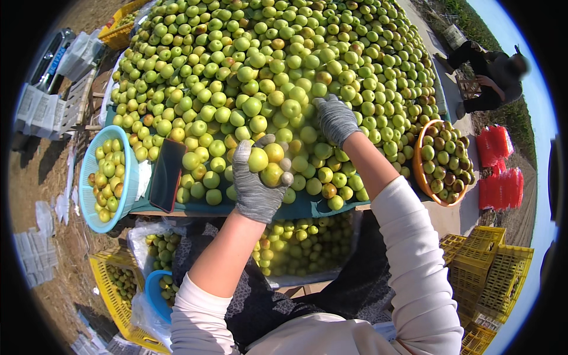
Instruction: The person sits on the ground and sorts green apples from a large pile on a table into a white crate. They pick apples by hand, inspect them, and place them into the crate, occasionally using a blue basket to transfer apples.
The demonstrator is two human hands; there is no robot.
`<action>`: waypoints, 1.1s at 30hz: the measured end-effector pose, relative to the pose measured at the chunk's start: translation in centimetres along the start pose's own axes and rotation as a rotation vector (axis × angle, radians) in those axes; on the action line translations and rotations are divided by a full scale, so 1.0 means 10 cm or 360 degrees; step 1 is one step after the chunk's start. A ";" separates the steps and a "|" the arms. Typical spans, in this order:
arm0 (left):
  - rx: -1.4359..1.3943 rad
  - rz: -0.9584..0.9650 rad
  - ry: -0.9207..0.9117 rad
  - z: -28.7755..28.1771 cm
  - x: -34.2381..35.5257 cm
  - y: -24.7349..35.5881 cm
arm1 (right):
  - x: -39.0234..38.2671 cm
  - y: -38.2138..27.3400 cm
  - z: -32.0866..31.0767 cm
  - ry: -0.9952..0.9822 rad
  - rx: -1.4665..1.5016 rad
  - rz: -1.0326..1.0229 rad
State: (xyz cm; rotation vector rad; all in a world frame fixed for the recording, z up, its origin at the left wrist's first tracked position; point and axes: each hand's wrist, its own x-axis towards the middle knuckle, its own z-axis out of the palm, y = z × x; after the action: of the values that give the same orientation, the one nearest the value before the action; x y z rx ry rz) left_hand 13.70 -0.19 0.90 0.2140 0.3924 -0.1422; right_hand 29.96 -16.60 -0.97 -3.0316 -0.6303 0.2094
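My left hand (260,177), in a grey knit glove, is closed around several round yellow-green fruits (273,154) above the near edge of a big sloping heap (213,71) of such fruit on a green-covered surface. My right hand (334,118), gloved alike, rests on the heap farther forward and to the right, fingers curled; what they hold, if anything, is hidden. A phone (165,174) lies left of my left hand. Below my hands, more fruit (296,248) fills a lined container between my legs.
Blue basket (89,160) at left; orange basket (420,160) at right, both with fruit. Yellow crates (112,260) lower left and stacked crates (503,272) lower right. A blue bowl (151,302) sits low. Red bags (497,189) lie right; a person in dark clothes (500,77) sits beyond.
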 end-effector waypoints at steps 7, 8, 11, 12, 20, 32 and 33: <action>-0.0008 0.0020 0.0025 -0.04 0.00 -0.01 | 0.35 -0.10 -0.14 -0.0445 -0.0188 0.0272; -0.0031 0.0013 0.0024 -0.04 0.00 0.00 | 0.39 -0.15 -0.11 -0.0403 -0.0151 0.0408; -0.0025 0.0026 0.0088 -0.03 0.02 0.04 | 0.40 -0.16 -0.07 -0.0420 -0.0342 0.0339; -0.0034 0.0023 0.0083 -0.03 0.02 0.05 | 0.36 -0.13 -0.07 -0.0434 -0.0496 0.0239; -0.0112 -0.0073 0.0051 -0.04 0.08 0.18 | 0.09 0.21 -0.23 0.0265 -0.0096 0.0035; -0.0007 -0.0012 0.0133 0.06 -0.01 0.16 | 0.74 -0.08 -0.26 -0.0032 0.0041 0.0481; -0.0018 0.0002 0.0108 0.08 -0.03 0.16 | 0.73 -0.04 -0.24 -0.0020 0.0039 0.0450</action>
State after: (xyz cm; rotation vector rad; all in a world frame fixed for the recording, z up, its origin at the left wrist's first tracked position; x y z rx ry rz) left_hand 13.98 1.17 2.01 0.2084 0.4604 -0.1315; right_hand 36.75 -13.33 0.54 -3.0862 -0.1945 0.2420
